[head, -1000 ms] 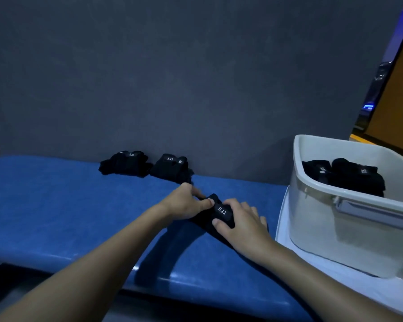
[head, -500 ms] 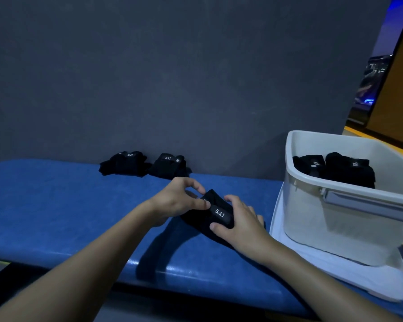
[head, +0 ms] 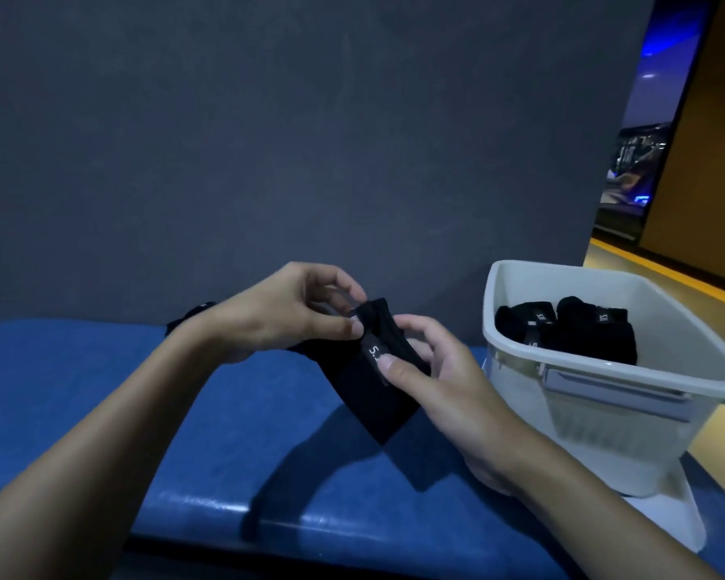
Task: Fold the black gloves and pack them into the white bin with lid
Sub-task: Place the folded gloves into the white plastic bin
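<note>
Folded glove [head: 373, 395] now lifted off bench [head: 101, 391], centre frame; left hand [head: 285, 311] and right hand [head: 448, 383] both pinch it; white bin [head: 603, 278], right of frame, likely next.

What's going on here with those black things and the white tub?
A person holds a black fabric glove with a small white label in both hands, above a blue padded bench. The left hand pinches the glove's top edge, and the right hand grips it with the thumb on the label. To the right, a white plastic bin stands open with folded black gloves already inside. It sits on what looks like its flat white lid.
</note>
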A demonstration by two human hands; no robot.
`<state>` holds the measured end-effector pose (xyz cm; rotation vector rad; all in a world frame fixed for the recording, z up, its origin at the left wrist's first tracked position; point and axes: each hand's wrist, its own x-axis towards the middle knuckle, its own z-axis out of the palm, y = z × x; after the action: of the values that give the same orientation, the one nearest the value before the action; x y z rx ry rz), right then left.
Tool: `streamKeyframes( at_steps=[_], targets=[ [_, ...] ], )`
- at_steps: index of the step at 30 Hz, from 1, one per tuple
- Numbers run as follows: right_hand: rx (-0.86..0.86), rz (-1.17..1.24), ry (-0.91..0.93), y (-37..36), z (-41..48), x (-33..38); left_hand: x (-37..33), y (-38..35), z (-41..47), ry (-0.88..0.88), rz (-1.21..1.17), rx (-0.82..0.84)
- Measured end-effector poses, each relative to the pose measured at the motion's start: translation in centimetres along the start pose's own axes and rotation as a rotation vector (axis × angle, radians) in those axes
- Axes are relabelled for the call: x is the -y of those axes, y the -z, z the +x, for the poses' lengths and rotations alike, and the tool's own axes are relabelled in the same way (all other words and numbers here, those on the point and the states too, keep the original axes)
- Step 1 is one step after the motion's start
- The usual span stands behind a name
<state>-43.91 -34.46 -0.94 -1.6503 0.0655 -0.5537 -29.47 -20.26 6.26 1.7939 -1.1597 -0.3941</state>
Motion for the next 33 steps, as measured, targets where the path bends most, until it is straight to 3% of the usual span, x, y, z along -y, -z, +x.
streamKeyframes(
  at_steps=[4,9,14,18,22,26,33],
  targets=[
    [-0.138,0.016,0.197,1.0,-0.4,3.2,-4.7,0.8,0.8,-0.101,0.062,0.083],
    [-0.241,-0.082,0.306,3.6,-0.3,6.6,-10.0,-0.1,3.7,-0.164,0.145,0.147],
    [-0.280,-0.218,0.255,7.9,-0.5,8.8,-13.1,-2.4,7.8,-0.223,0.168,0.195],
    [-0.477,-0.538,0.255,13.5,-1.8,9.4,-14.2,-5.0,11.3,-0.224,0.123,0.281],
    [-0.563,-0.861,0.073,18.1,-3.7,7.6,-14.5,-7.9,14.6,-0.223,0.123,0.368],
    [-0.569,-0.816,-0.060,20.1,-4.3,6.5,-14.6,-10.9,17.4,-0.230,0.128,0.464],
    [-0.548,-0.701,-0.056,20.3,-4.3,5.2,-12.1,-15.9,20.8,-0.160,0.155,0.649]
  ],
)
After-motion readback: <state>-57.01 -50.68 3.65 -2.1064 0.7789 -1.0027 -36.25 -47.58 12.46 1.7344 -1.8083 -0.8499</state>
